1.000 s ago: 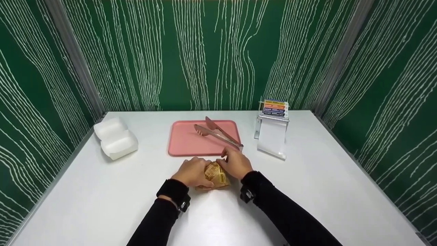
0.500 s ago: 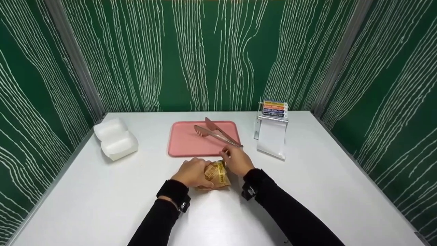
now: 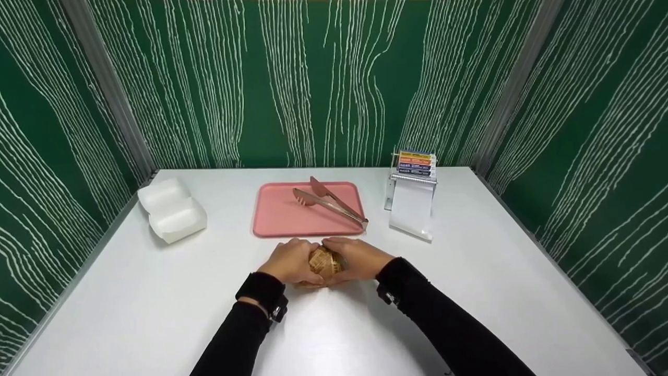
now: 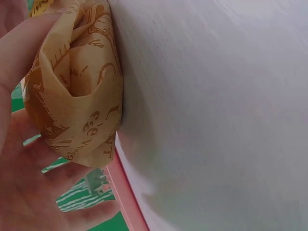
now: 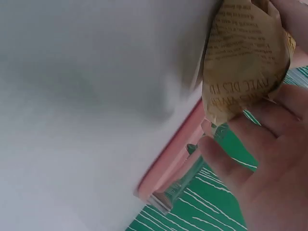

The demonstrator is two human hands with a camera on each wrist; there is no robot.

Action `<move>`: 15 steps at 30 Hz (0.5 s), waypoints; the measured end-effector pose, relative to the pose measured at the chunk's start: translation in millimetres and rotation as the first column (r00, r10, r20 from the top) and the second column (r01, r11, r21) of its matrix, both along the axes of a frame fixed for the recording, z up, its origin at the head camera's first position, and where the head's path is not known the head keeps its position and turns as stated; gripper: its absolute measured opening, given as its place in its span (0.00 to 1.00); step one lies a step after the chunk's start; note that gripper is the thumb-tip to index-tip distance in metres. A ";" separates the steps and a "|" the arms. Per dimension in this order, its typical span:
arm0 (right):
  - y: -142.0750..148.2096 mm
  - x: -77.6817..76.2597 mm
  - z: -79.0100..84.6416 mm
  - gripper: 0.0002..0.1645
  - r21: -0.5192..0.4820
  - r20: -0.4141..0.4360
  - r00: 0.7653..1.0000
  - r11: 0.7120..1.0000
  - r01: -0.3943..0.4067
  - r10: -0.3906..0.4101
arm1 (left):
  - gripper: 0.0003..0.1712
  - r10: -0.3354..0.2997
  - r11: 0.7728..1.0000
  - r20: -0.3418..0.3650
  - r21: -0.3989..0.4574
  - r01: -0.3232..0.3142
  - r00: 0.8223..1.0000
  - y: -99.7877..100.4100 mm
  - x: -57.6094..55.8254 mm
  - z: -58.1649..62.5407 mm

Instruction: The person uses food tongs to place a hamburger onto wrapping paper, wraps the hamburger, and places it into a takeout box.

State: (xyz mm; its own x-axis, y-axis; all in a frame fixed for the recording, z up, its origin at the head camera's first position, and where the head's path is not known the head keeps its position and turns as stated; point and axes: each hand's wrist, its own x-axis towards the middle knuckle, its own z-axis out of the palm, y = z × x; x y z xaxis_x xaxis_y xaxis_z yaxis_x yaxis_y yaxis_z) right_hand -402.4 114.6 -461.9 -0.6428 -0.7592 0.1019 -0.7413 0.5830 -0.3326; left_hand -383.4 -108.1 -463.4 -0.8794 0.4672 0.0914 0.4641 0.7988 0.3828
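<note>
A round burger wrapped in brown printed paper [image 3: 324, 262] sits on the white table in front of me, its contents hidden. My left hand [image 3: 291, 261] holds its left side, thumb on the near side and fingers on the far side. On the opposite side my right hand [image 3: 361, 259] grips it the same way. In the left wrist view the wrapper [image 4: 89, 96] shows folds and a loose pointed flap, with the left hand [image 4: 29, 168] spread behind. The right wrist view shows the wrapper [image 5: 245, 62] meeting the fingers of the right hand [image 5: 274, 149].
Just beyond the hands lies a pink tray [image 3: 276, 219] with metal tongs [image 3: 334, 204] across it. An opened white clamshell box [image 3: 177, 211] stands at left. At right is a metal stand [image 3: 414, 175] with coloured labels and a hanging white sheet [image 3: 411, 206]. Green walls surround the table.
My right hand, earlier with its fingers at the burger's far right corner, has come down around its right side, covering the yellow strip there. The left hand keeps its hold.
</note>
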 end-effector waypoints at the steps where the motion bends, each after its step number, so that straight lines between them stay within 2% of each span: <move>1: -1.0 -0.4 -0.8 0.54 0.003 -0.006 1.000 1.000 0.003 -0.003 | 0.34 -0.005 1.000 -0.008 -0.005 0.005 1.000 0.4 -0.3 -0.5; 5: -3.9 -3.0 -4.0 0.53 0.016 -0.009 1.000 0.999 0.030 -0.030 | 0.39 -0.021 1.000 -0.018 -0.020 0.021 1.000 1.2 -1.0 -2.9; 9: -6.3 -5.5 -6.4 0.53 0.008 0.034 0.996 0.997 0.079 -0.079 | 0.41 -0.046 0.999 -0.010 -0.001 0.046 0.999 -2.8 -1.4 -2.7; 11: -7.2 -6.2 -7.2 0.52 0.002 0.053 0.994 0.996 0.091 -0.091 | 0.42 -0.065 0.998 0.012 0.020 0.065 0.998 -6.8 -1.3 -1.2; 15: -7.4 -5.8 -7.5 0.52 0.011 0.071 0.993 0.995 0.097 -0.097 | 0.54 -0.099 0.995 0.081 0.032 0.097 0.992 -16.0 0.3 3.8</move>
State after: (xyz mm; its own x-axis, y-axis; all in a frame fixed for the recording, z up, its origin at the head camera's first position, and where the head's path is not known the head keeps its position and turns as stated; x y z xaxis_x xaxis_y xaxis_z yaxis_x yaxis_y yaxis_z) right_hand -408.2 107.2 -469.4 -0.7190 -0.6934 0.0476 -0.6555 0.6538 -0.3780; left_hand -383.2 -124.1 -459.6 -0.8347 0.5495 0.0352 0.5056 0.7394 0.4445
